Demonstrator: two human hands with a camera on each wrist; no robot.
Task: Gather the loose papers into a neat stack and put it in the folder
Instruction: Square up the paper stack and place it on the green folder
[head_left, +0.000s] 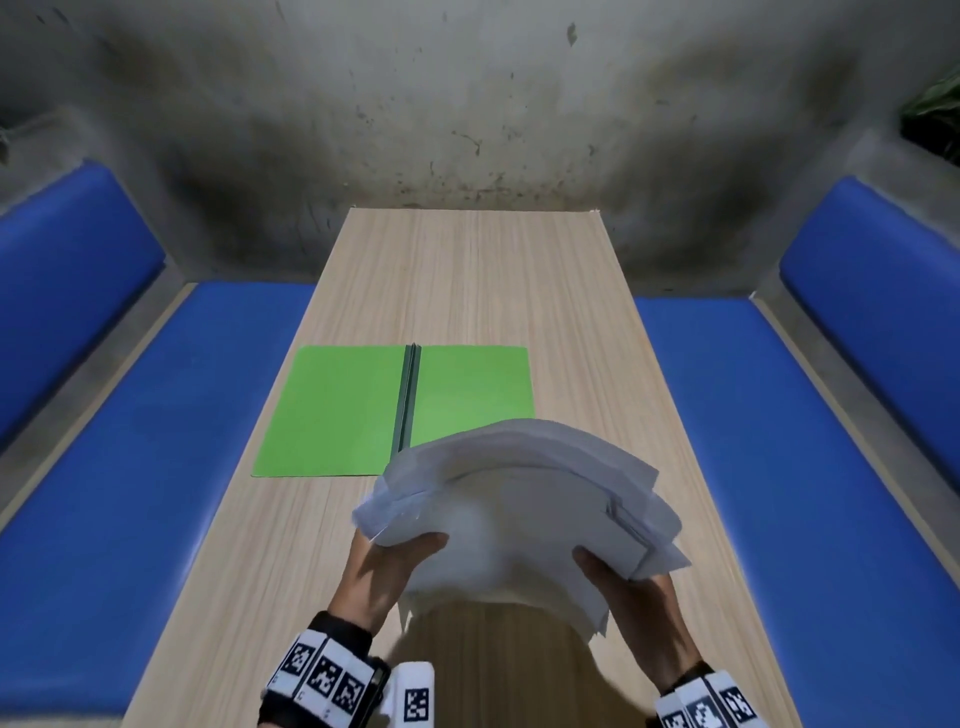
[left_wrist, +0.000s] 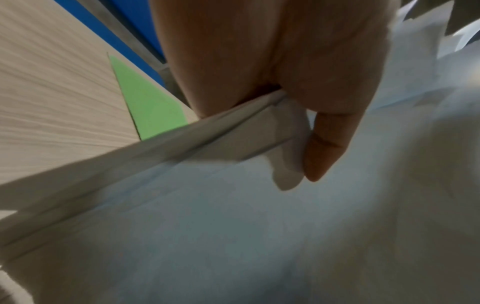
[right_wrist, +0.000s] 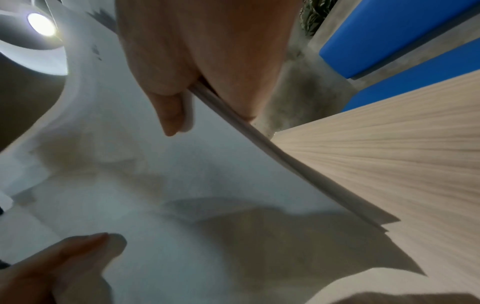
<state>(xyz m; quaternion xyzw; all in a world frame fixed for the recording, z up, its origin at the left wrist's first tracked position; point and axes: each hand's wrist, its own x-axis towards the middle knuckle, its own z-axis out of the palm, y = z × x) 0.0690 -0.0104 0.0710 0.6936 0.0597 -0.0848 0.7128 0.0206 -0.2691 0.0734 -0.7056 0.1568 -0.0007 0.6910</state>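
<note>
- Being held up off the table (head_left: 467, 291), nearest the lens and on the near side of the folder (head_left: 332, 410): papers (head_left: 519, 499), all gathered into one bundle, bowing upward in the middle, with their near edge overlapping the folder's right leaf in the head view.
- Lying open and flat on the table: the green folder, both leaves showing bare green where not covered from view by the bundle, spine running away from the viewer; nothing placed inside yet, as far as can be seen.
- Gripping the bundle's left edge, on the near side of the folder: left hand (head_left: 384, 566), thumb on top and fingers underneath; the left wrist view showing that thumb (left_wrist: 330, 148) pressing onto the top sheet.
- Gripping the bundle's right edge, nearer than the folder and to its right: right hand (head_left: 634, 587), thumb over, fingers under; the right wrist view showing the sheet edges (right_wrist: 272, 152) running out from that pinch.
- Fanning out at the bundle's corners, especially the near-right one: staggered sheet edges, so not yet squared.
- Judging progress: gathering looking done, no loose sheet visible on the table around the folder; squaring the edges, laying the stack in the folder, and probably closing it remaining.
</note>
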